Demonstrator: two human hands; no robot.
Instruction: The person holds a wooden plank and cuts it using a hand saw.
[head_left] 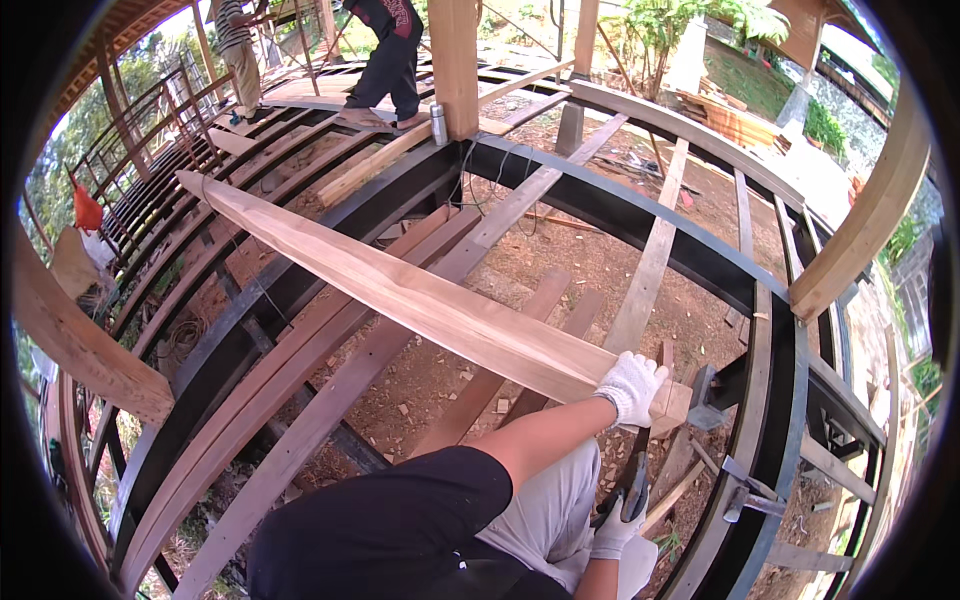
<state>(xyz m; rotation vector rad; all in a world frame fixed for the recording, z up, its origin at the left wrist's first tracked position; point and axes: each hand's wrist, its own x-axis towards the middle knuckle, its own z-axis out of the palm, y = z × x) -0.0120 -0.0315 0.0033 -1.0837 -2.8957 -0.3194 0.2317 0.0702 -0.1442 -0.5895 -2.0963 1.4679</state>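
A long, pale timber beam (430, 305) stretches diagonally from the upper left to just in front of me, lying across the floor joists. My left hand (632, 388), in a white knit glove, is closed over the top of the beam near its close end. Lower down, my gloved right hand (618, 535) grips the black handle of what looks like a handsaw (636, 472). Its narrow dark blade points up toward the beam's end and is seen almost edge-on. Whether the blade touches the wood is hidden.
Dark steel beams (620, 215) and wooden joists (650, 260) form an open floor frame over bare soil. A hammer-like metal tool (740, 495) rests on the right-hand beam. Wooden posts (456, 70) stand around. A silver bottle (438, 124) and two people (385, 60) are farther back.
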